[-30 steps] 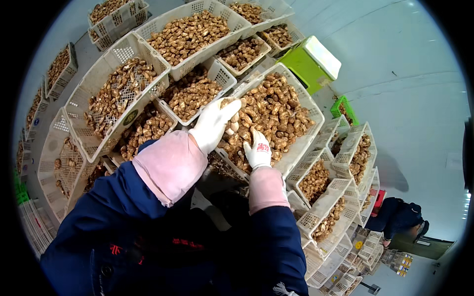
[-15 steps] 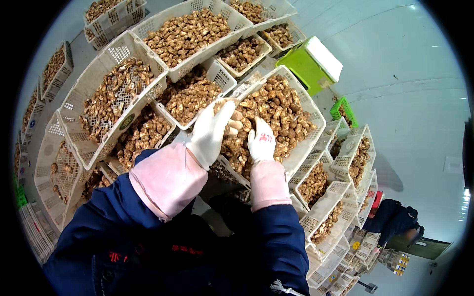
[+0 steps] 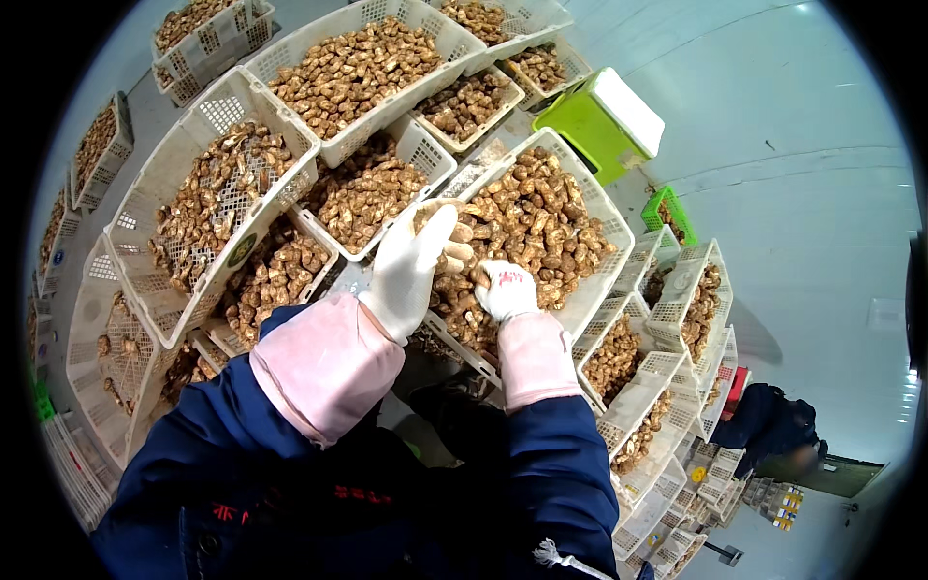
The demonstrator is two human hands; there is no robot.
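Note:
A white perforated crate [image 3: 619, 253] in front of me holds a heap of brown, knobbly mushrooms [image 3: 541, 217] with paler stems. Both my hands wear white gloves with pink cuffs. My left hand [image 3: 414, 266] hovers cupped over the crate's left side, thumb apart from the curved fingers; its palm is partly hidden, and I make out no mushroom held in it. My right hand [image 3: 508, 290], low over the heap, has its fingers curled in. A brown mushroom [image 3: 480, 277] shows at its fingertips.
More mushroom crates surround me: a long one [image 3: 353, 77] beyond, a sparsely filled one [image 3: 227, 193] at left, stacked ones [image 3: 638, 372] at right. A green box with a white lid [image 3: 599, 126] stands behind the heap. A person in dark clothes [image 3: 768, 420] bends at far right.
My right hand has gone from stretched fingers on the heap to a curled grip with a mushroom at its fingertips. The left hand has barely moved; the whole view has shifted slightly.

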